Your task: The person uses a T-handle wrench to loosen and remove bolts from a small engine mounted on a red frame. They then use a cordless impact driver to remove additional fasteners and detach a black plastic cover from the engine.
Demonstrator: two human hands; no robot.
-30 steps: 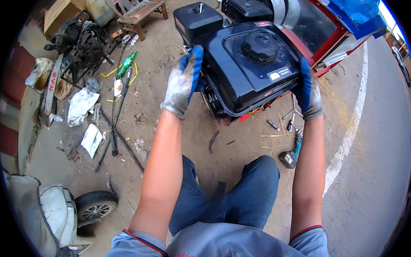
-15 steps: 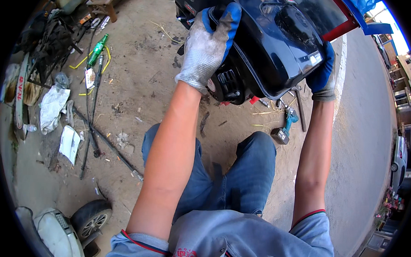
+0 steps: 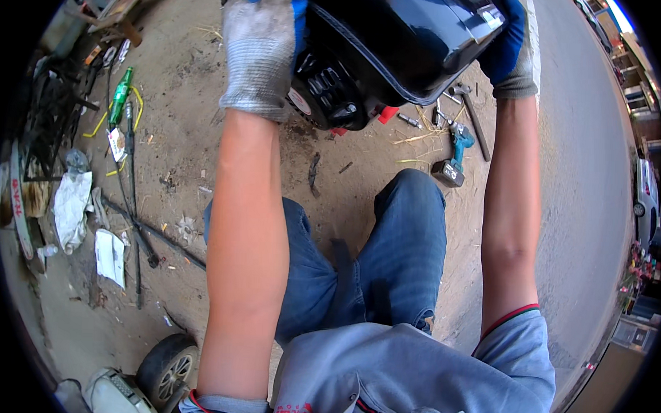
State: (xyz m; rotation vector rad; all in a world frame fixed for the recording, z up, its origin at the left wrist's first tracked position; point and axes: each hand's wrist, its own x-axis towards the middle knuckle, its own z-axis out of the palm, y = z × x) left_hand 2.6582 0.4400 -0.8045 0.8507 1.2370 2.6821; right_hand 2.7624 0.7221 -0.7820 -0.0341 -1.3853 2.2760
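Note:
A small engine point(image 3: 327, 86) with a glossy black fuel tank point(image 3: 416, 42) and a round pull-starter cover fills the upper middle, cut off by the picture's top edge. My left hand point(image 3: 262, 51), in a grey and blue work glove, grips the tank's left side; its fingertips run out of view. At the tank's right end, my right hand point(image 3: 512, 53) in a matching glove holds on, its fingers partly hidden against the black side. Below the engine lies a teal cordless drill point(image 3: 454, 156) on the ground.
Sockets point(image 3: 410, 121) and a hammer point(image 3: 473, 117) lie by the drill. To the left are a green bottle point(image 3: 121, 97), long dark rods point(image 3: 133, 192) and white sheets point(image 3: 110, 258). A wheel point(image 3: 168, 368) stands at lower left. Pavement point(image 3: 575, 179) runs along the right.
The engine and both hands now sit higher in the picture, the left hand further left. The ground items have shifted with the view. Both hands stay on the tank.

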